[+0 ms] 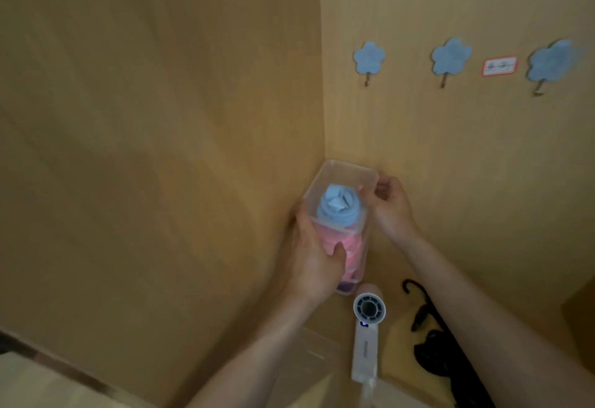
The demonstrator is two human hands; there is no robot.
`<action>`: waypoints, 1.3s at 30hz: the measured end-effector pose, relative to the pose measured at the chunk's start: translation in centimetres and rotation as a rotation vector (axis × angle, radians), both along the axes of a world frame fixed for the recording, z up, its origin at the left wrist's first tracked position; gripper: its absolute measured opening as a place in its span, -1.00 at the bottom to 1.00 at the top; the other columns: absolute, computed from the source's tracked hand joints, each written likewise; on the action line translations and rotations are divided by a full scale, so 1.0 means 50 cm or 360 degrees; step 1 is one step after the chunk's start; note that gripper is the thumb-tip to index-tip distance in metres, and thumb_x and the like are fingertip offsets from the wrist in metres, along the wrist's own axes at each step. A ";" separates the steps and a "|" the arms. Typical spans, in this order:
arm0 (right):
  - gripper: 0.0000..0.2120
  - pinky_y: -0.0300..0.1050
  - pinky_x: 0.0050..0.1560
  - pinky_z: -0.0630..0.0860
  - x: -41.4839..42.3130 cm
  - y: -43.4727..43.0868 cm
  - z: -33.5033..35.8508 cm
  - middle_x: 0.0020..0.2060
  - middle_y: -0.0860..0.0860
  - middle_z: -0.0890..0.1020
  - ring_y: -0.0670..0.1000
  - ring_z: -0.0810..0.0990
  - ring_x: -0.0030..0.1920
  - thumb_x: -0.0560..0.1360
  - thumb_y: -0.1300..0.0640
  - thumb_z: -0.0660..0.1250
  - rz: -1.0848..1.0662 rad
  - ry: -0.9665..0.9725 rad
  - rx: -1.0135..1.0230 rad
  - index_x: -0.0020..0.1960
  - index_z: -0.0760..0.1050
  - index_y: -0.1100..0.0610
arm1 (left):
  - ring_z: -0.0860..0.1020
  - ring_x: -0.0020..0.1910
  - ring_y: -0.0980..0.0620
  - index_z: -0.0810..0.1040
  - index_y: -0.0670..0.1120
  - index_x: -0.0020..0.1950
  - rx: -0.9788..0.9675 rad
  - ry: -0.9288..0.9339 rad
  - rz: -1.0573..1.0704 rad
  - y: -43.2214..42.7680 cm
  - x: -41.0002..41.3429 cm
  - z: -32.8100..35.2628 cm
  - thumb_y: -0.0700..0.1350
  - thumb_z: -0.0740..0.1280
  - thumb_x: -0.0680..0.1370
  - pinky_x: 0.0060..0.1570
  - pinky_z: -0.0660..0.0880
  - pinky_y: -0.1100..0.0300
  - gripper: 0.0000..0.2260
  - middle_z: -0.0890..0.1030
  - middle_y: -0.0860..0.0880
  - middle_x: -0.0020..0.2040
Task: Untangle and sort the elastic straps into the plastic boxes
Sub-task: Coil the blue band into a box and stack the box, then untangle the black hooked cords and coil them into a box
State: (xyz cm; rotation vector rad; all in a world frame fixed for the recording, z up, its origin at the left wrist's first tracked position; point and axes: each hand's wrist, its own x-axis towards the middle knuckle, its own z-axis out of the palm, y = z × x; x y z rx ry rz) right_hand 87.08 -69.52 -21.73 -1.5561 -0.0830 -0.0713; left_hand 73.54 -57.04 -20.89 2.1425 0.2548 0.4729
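Note:
A stack of clear plastic boxes stands in the corner of a wooden cabinet. The top box (349,171) holds a rolled blue elastic strap (338,206). The box under it (362,259) holds a pink strap (352,249), and something purple (346,286) shows in the lowest one. My left hand (317,262) grips the left side of the stack, thumb on the front wall. My right hand (391,206) pinches the top box's right rim.
A white handheld fan (367,333) lies just in front of the stack. Black straps or cords (431,343) lie to its right. Another clear box (309,362) sits under my left forearm. Three blue flower hooks (369,58) and a label (499,66) are on the right wall.

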 end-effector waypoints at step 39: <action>-0.81 -0.40 -0.19 0.43 -0.616 -0.337 -0.262 -0.26 -0.17 0.65 -0.10 0.60 -0.17 0.52 0.29 0.43 -0.0462 0.0461 -0.0682 -0.19 0.60 0.03 | 0.58 -0.24 -0.05 0.68 0.01 -0.20 -0.0459 0.0667 -0.0931 -0.172 -0.236 -0.240 -0.16 0.51 0.49 -0.17 0.52 0.12 -0.90 0.66 -0.03 -0.25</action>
